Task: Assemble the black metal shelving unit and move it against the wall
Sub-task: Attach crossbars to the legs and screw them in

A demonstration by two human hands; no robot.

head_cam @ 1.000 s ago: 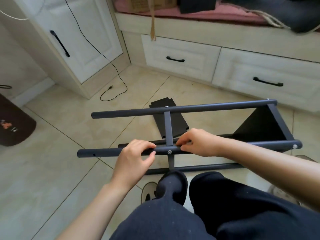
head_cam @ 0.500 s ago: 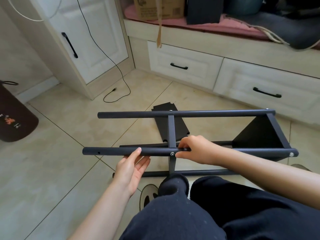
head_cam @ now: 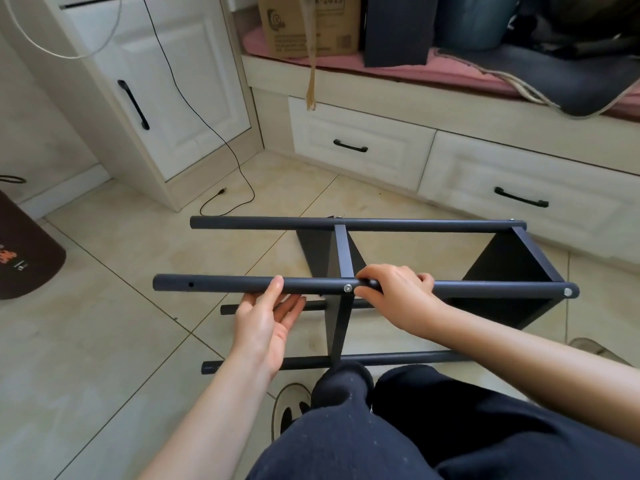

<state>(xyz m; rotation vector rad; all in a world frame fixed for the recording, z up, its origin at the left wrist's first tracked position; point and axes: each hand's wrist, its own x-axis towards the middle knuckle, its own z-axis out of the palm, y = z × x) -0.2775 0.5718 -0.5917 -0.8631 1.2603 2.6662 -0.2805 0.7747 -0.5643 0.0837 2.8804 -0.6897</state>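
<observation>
Shelving unit (head_cam: 346, 258) lies on its side on the tiled floor (head_cam: 104, 341), in front of the person's knees (head_cam: 343, 379), its four black tubes running left to right. On the nearest upper tube (head_cam: 221, 285), the right hand (head_cam: 398, 292) curls its fingers around the bar just beside a silver screw (head_cam: 347, 288) at the crossbar joint. The left hand (head_cam: 266, 323) is spread, palm up, beneath the same tube, thumb tip touching it. A loose black panel (head_cam: 313, 251) lies on the floor behind the frame, near the white drawers (head_cam: 360, 147).
</observation>
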